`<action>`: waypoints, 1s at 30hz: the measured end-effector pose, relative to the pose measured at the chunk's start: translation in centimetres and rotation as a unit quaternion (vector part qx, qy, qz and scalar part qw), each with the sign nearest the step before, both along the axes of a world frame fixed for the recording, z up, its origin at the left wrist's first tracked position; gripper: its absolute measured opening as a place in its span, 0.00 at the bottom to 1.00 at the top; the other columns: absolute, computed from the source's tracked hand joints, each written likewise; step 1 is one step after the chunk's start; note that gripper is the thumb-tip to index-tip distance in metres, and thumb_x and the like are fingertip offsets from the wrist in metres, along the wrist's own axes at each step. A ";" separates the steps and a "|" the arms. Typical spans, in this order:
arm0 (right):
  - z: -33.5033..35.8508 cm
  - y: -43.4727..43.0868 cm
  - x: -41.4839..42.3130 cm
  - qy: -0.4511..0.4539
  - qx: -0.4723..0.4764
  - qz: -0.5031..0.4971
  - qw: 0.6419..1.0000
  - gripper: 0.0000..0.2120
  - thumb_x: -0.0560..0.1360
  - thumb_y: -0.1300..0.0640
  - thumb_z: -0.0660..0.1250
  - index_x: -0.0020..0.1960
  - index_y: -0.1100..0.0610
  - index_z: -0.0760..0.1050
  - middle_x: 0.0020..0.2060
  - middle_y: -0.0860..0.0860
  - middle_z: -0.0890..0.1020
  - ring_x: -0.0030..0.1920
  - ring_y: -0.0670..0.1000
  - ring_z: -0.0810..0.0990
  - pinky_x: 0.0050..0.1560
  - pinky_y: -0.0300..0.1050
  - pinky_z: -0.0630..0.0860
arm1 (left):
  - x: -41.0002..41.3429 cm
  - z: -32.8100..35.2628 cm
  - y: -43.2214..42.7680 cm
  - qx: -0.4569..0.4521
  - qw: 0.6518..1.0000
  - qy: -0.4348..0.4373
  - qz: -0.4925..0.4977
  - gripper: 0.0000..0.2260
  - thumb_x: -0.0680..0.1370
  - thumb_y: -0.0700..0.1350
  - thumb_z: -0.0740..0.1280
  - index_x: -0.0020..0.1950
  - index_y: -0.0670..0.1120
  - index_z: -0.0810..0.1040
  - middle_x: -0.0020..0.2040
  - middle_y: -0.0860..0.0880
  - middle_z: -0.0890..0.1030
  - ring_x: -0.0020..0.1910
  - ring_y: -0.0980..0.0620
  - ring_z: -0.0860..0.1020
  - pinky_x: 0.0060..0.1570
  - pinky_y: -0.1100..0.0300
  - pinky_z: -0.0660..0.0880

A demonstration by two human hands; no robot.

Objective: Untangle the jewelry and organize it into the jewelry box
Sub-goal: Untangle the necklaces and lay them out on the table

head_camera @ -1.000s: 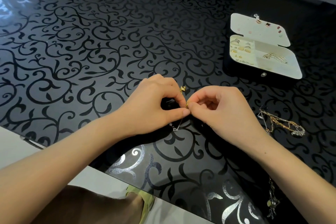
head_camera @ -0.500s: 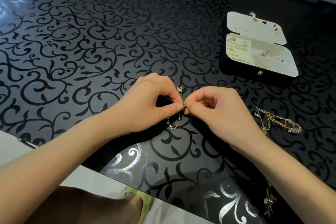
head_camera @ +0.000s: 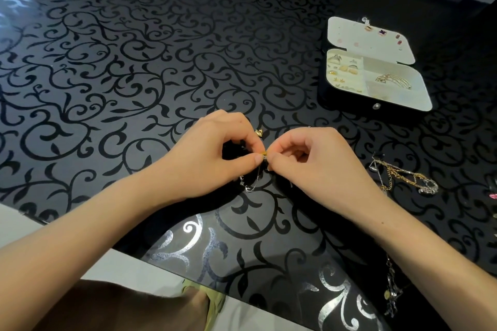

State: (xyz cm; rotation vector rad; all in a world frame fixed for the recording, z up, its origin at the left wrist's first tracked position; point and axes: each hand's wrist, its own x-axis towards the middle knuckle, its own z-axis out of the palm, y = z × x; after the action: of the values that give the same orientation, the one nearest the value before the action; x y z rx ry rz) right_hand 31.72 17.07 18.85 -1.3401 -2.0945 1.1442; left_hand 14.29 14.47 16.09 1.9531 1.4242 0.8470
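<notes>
since the thin chain (head_camera: 251, 183) is light, limp and easily kinked, you should pinch it at the gold bead, not the links. your left hand (head_camera: 212, 153) and right hand (head_camera: 309, 161) both pinch it at mid-table, slack trailing nearer. further tangle (head_camera: 403, 177) lies right; jewelry box (head_camera: 347, 99) far right, open.

- We see a black table (head_camera: 113, 67) with a swirling vine pattern.
- Far right sits the open jewelry box (head_camera: 376, 72), rings and chains in its compartments.
- A tangle of chains (head_camera: 403, 179) lies to the right.
- More jewelry (head_camera: 391, 290) rests near the right edge.
</notes>
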 end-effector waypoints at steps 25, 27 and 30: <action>0.3 0.3 -0.6 -0.033 -0.005 0.006 0.999 0.06 0.71 0.59 0.67 0.38 0.55 0.82 0.32 0.52 0.83 0.28 0.43 0.73 0.32 0.31 0.70 | 0.1 0.8 -0.2 -0.069 0.992 -0.102 0.027 0.02 0.68 0.47 0.69 0.39 0.51 0.80 0.39 0.57 0.78 0.41 0.57 0.75 0.46 0.67 0.71; 0.4 0.3 -0.6 -0.035 0.000 0.009 0.999 0.06 0.71 0.60 0.67 0.37 0.55 0.82 0.31 0.51 0.83 0.28 0.41 0.73 0.33 0.30 0.70 | 0.1 0.8 -0.2 -0.069 0.992 -0.100 0.029 0.01 0.68 0.47 0.69 0.39 0.51 0.80 0.39 0.57 0.78 0.41 0.58 0.74 0.46 0.68 0.70; 0.4 0.3 -0.6 -0.030 0.007 0.007 0.999 0.06 0.70 0.61 0.68 0.36 0.55 0.81 0.29 0.49 0.82 0.27 0.40 0.74 0.33 0.30 0.71 | 0.3 0.9 -0.2 -0.075 0.992 -0.090 0.039 0.02 0.69 0.47 0.70 0.38 0.52 0.79 0.38 0.60 0.78 0.40 0.59 0.74 0.44 0.70 0.69</action>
State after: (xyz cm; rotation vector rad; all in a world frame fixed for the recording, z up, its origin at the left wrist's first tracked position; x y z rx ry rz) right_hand 31.11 17.36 19.29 -1.3721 -2.1539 1.1050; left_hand 14.54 14.23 17.02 1.6761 1.4212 0.9003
